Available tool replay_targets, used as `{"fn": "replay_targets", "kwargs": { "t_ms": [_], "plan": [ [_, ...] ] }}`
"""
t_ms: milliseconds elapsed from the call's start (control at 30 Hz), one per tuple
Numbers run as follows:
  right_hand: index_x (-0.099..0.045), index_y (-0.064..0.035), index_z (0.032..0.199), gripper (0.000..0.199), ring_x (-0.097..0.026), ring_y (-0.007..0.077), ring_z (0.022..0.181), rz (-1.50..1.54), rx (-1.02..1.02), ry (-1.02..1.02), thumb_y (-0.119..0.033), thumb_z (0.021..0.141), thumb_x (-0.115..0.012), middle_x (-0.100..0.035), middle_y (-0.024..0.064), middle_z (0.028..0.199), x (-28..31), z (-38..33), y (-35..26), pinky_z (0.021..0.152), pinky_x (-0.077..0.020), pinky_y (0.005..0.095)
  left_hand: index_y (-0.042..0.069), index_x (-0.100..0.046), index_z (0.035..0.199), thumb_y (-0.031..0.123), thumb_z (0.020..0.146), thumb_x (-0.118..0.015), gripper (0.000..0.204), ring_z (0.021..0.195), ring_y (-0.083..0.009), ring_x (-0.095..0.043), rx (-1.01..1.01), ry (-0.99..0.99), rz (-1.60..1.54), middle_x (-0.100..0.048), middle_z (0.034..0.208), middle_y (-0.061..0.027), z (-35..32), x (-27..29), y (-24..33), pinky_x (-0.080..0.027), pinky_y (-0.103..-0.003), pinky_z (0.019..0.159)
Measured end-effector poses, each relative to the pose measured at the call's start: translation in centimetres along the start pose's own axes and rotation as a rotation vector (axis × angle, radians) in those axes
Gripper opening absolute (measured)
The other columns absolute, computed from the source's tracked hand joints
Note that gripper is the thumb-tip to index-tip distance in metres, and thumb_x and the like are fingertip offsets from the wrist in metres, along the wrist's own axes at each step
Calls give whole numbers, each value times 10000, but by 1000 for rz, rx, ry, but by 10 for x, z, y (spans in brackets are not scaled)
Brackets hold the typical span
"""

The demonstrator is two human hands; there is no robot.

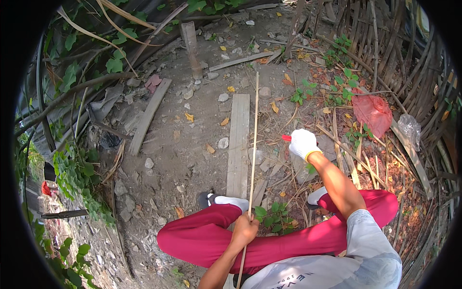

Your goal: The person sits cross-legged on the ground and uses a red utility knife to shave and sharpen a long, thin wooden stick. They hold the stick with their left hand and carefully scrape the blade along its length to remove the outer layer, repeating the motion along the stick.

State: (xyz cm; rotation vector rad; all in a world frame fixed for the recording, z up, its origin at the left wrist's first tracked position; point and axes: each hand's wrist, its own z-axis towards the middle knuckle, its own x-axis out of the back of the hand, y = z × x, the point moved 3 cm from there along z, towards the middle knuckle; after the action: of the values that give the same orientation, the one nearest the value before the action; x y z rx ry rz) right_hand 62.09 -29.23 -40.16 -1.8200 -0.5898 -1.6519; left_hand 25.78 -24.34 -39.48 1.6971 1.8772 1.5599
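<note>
Bare, my left hand (245, 229) is closed round a long, thin, pale strip (254, 144) that looks like split bamboo. The strip runs from my lap past my knees and points away over the ground. My right hand (303, 143) wears a white knit glove with a yellow cuff and is closed on a small red object (286, 137). Only a short end of it sticks out to the left of the fist; the rest is hidden, so its kind cannot be told. It is apart from the strip, to its right.
A grey plank (238, 139) lies under the strip, and another board (150, 115) is to the left. Beyond stands a short post (191, 50). At right are a red plastic bag (372, 113), a clear bag (409, 130), loose sticks and a stick fence (414, 72).
</note>
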Motion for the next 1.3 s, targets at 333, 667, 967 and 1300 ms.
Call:
{"fn": "replay_targets", "kwargs": {
  "t_ms": [333, 667, 967, 1300],
  "plan": [
    [-765, -6, 870, 260, -737, 399, 830, 172, 314, -301, -214, 826, -614, -730, 237, 828, 4, -116, -96, 748, -586, 495, -65, -608, 922, 130, 853, -609, 207, 825, -504, -674, 7, 35, 88, -660, 807, -319, 10, -16, 15, -522, -524, 734],
    [-776, -38, 932, 219, -756, 372, 870, 73, -42, -116, -176, 866, -620, -754, 222, 912, -41, -22, -4, 757, -604, 480, -57, -613, 924, 138, 860, -621, 205, 836, -452, -692, -24, -122, 79, -666, 814, -300, -48, -33, -6, -529, -495, 771],
    [-771, -14, 974, 260, -735, 406, 960, 91, -163, -155, -196, 863, -623, -744, 249, 981, -27, -13, 20, 830, -592, 463, -60, -587, 977, 144, 880, -627, 230, 867, -509, -673, 89, -182, 212, -668, 827, -323, -81, 2, 6, -526, -557, 761],
    [-748, 17, 899, 463, -740, 340, 863, 307, -255, -155, -443, 875, -700, -728, 234, 838, -35, -13, 79, 757, -569, 425, 8, -626, 985, 273, 987, -630, 265, 690, -387, -670, 280, 183, 290, -654, 727, -220, -180, 32, -98, -501, -493, 601]
  ]
}}
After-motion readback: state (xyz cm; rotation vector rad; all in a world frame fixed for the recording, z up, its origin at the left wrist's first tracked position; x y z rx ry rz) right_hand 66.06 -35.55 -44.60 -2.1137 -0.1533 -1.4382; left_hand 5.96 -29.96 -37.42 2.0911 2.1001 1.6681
